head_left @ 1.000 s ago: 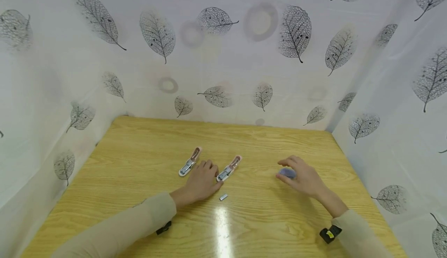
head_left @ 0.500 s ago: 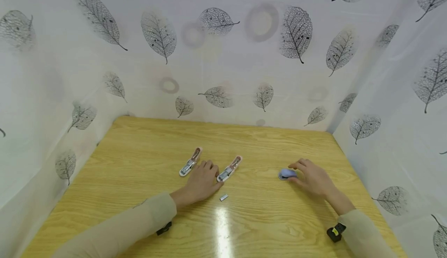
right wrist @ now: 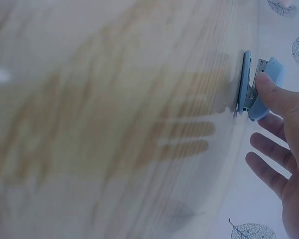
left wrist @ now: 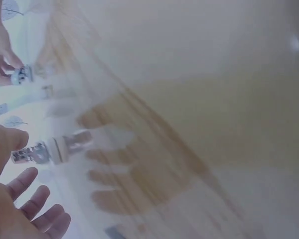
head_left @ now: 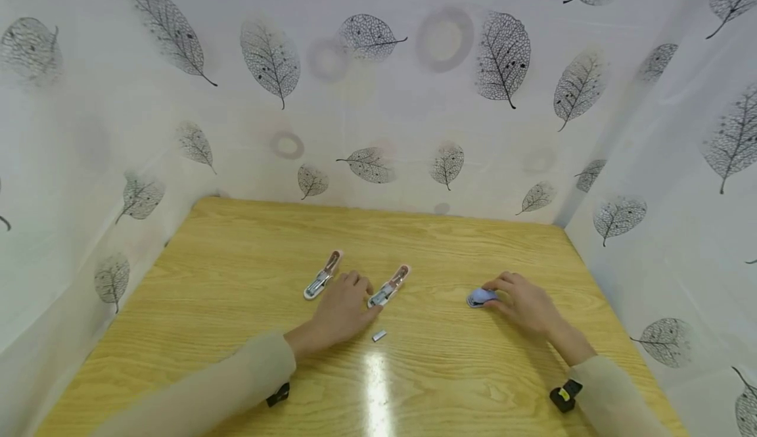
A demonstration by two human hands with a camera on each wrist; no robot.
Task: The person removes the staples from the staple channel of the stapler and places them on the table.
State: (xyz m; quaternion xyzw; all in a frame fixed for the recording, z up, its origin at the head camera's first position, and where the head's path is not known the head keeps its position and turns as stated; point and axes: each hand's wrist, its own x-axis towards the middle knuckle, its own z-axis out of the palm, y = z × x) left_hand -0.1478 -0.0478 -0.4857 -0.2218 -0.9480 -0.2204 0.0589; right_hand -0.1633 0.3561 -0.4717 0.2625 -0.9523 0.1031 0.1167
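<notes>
My left hand (head_left: 342, 307) lies flat on the wooden table (head_left: 236, 273), fingers straight, holding nothing. It sits between two pink staplers, one (head_left: 322, 274) to its left and one (head_left: 388, 285) by its thumb side. In the left wrist view, that second stapler (left wrist: 50, 149) lies just beyond the spread left hand (left wrist: 12, 199). My right hand (head_left: 525, 301) is at a small blue stapler (head_left: 479, 298). In the right wrist view, the right hand (right wrist: 284, 149) has its thumb on the blue stapler (right wrist: 254, 92), and the other fingers are spread and straight.
A short silver strip of staples (head_left: 379, 335) lies on the table just in front of my left hand. Leaf-patterned white curtains (head_left: 378, 95) close off the back and both sides. A glare streak (head_left: 378, 384) marks the near table surface.
My right hand has drawn back to the right and uncovered the blue stapler, which has slid slightly left and nearer. My left hand has stayed in place.
</notes>
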